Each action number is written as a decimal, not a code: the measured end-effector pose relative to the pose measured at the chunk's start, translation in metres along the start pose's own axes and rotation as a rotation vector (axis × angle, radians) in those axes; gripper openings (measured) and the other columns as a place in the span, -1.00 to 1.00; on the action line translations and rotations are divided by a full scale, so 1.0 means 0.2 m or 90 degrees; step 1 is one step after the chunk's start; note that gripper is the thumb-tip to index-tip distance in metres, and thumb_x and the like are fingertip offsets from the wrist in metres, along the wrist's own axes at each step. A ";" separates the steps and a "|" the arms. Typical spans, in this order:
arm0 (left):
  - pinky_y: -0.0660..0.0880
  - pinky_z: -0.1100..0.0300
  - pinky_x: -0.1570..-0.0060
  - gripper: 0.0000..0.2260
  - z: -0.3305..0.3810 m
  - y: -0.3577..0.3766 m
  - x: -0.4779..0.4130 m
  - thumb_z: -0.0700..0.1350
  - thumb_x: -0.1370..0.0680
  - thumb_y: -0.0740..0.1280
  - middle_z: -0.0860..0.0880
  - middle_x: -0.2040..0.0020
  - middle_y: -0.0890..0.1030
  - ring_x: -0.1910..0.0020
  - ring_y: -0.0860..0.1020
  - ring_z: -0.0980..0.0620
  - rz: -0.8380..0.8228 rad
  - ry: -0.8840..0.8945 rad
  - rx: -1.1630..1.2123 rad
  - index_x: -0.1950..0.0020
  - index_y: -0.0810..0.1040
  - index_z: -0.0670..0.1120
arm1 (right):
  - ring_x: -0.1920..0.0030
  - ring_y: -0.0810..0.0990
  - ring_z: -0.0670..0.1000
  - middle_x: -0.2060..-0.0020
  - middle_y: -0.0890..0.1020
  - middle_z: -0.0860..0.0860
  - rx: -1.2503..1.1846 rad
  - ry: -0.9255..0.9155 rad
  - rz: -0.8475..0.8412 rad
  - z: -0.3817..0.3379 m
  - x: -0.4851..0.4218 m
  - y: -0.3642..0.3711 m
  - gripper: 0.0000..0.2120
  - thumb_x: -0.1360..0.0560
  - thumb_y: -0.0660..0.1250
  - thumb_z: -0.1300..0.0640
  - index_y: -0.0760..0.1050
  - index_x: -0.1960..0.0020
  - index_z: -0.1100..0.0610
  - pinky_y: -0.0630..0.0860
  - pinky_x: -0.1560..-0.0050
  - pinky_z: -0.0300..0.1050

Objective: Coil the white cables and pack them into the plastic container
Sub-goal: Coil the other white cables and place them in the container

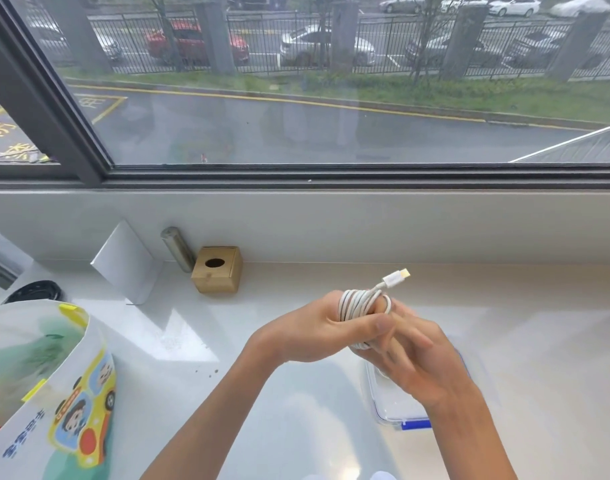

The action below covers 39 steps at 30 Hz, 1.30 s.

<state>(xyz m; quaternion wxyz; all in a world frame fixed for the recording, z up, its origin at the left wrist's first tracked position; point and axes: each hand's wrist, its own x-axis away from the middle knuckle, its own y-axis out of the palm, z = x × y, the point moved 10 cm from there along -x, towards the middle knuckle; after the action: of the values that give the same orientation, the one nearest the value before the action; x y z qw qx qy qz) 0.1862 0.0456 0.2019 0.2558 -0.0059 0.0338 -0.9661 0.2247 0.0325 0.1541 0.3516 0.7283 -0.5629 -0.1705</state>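
Head view of a white counter (296, 393) below a window. The white cable (357, 306) is wound into a tight coil held in the air between both hands, above the counter and just up and to the left of the plastic container (390, 408). The left hand (310, 329) grips the coil: the loops sit round its curled fingers, and the thumb lies across their lower front. One free end rises from the top of the coil and ends in a connector (396, 277) that points up and to the right. The right hand (417, 362) meets the coil from the lower right, its fingers reaching to the bottom loops; they are blurred, so whether they pinch the cable or only touch it cannot be told. The container rests on the counter directly under the right hand, which hides much of it, with a blue clip (416, 425) on its near edge. A wooden box (217, 270) stands well apart at the back wall, and a printed bag (47, 393) lies at far left.
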 end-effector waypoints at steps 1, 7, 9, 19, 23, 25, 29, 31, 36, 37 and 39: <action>0.55 0.03 -0.07 -0.76 -0.01 0.01 0.00 -0.16 -0.66 0.20 0.08 0.10 0.66 0.02 0.58 -0.01 -0.007 -0.011 -0.004 0.15 0.58 -0.09 | 0.02 0.63 0.24 0.07 0.60 0.28 0.014 -0.010 0.008 -0.02 0.01 -0.01 -0.64 -0.35 0.57 0.10 0.59 -0.04 0.27 0.62 -0.04 -0.03; 0.51 -0.12 -0.09 -0.72 -0.05 -0.01 -0.03 -0.01 -0.60 0.32 -0.29 0.06 0.67 0.02 0.60 -0.10 -0.015 -0.014 0.108 0.25 0.57 -0.12 | -0.01 0.55 0.20 0.04 0.60 0.23 0.075 -0.074 0.069 -0.06 0.04 -0.10 -0.71 -0.59 0.30 0.02 0.56 -0.12 0.24 0.60 -0.09 -0.03; 0.55 -0.07 -0.08 -0.65 -0.07 0.00 -0.04 0.05 -0.57 0.35 -0.18 0.03 0.70 0.04 0.66 -0.10 -0.021 -0.014 0.220 0.27 0.54 -0.19 | -0.04 0.61 0.11 0.06 0.65 0.18 0.060 -0.062 0.033 -0.04 0.02 -0.07 -0.71 -0.67 0.16 0.07 0.54 -0.20 0.22 0.57 -0.16 -0.05; 0.57 0.10 -0.13 -0.71 -0.17 -0.03 -0.06 0.17 -0.49 0.37 -0.01 0.06 0.72 0.06 0.68 0.05 0.026 -0.091 0.336 0.23 0.68 -0.03 | -0.16 0.65 0.12 -0.03 0.69 0.20 0.097 -0.103 0.069 -0.05 -0.04 -0.16 -0.66 -0.57 0.33 0.15 0.56 -0.29 0.27 0.59 -0.15 -0.07; 0.58 0.18 0.03 -0.70 -0.23 -0.11 -0.07 0.14 -0.39 0.46 -0.01 0.23 0.64 0.23 0.65 0.03 0.135 -0.174 0.392 0.37 0.55 -0.04 | -0.22 0.65 0.08 -0.09 0.71 0.14 0.171 -0.155 0.128 -0.10 -0.03 -0.15 -0.71 -0.53 0.42 0.10 0.64 -0.21 0.18 0.59 -0.10 -0.15; 0.59 0.22 0.13 -0.70 -0.26 -0.14 -0.07 0.12 -0.38 0.47 -0.01 0.31 0.64 0.33 0.64 0.04 0.179 -0.197 0.407 0.39 0.52 -0.05 | -0.18 0.67 0.07 -0.09 0.72 0.15 0.198 -0.183 0.162 -0.12 -0.03 -0.15 -0.72 -0.49 0.42 0.11 0.66 -0.18 0.13 0.60 -0.08 -0.15; 0.58 0.22 0.19 -0.64 -0.25 -0.18 -0.06 0.13 -0.46 0.43 -0.05 0.38 0.62 0.37 0.59 0.01 0.230 -0.187 0.337 0.42 0.51 -0.05 | -0.10 0.70 0.05 -0.03 0.73 0.15 0.208 -0.195 0.202 -0.12 -0.04 -0.17 -0.73 -0.47 0.42 0.11 0.67 -0.15 0.10 0.62 -0.06 -0.12; 0.58 0.20 0.20 -0.58 -0.24 -0.19 -0.06 0.16 -0.50 0.39 -0.09 0.38 0.64 0.34 0.60 -0.02 0.239 -0.171 0.289 0.44 0.47 -0.07 | -0.05 0.69 0.06 0.02 0.72 0.14 0.187 -0.172 0.172 -0.12 -0.05 -0.16 -0.74 -0.57 0.37 0.12 0.61 -0.22 0.16 0.61 -0.07 -0.10; 0.59 0.20 0.22 -0.55 -0.26 -0.16 -0.05 0.02 -0.62 0.29 -0.14 0.31 0.69 0.35 0.66 -0.01 0.167 -0.179 0.255 0.47 0.52 -0.05 | 0.26 0.44 0.03 0.25 0.60 0.05 0.198 -0.106 0.091 -0.09 -0.07 -0.11 -0.70 -0.68 0.18 0.07 0.53 -0.26 0.23 0.52 0.12 -0.15; 0.59 0.20 0.21 -0.57 -0.26 -0.15 -0.05 0.00 -0.61 0.30 -0.14 0.29 0.70 0.33 0.67 0.00 0.154 -0.182 0.265 0.47 0.52 -0.06 | 0.23 0.46 0.05 0.23 0.61 0.09 0.203 -0.115 0.094 -0.09 -0.07 -0.11 -0.70 -0.67 0.19 0.06 0.54 -0.25 0.23 0.53 0.11 -0.14; 0.60 0.20 0.17 -0.61 -0.26 -0.14 -0.04 0.00 -0.56 0.34 -0.13 0.28 0.70 0.29 0.68 0.03 0.142 -0.190 0.293 0.46 0.53 -0.06 | 0.15 0.57 0.07 0.19 0.65 0.14 0.221 -0.141 0.098 -0.09 -0.06 -0.10 -0.70 -0.64 0.24 0.05 0.57 -0.24 0.20 0.57 0.08 -0.15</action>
<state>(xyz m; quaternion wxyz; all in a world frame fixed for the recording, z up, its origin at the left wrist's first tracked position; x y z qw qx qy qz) 0.1782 0.0766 0.1514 0.3569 -0.0861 -0.2236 -0.9029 0.2470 0.0525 0.1511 0.1693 0.7097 -0.6727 -0.1229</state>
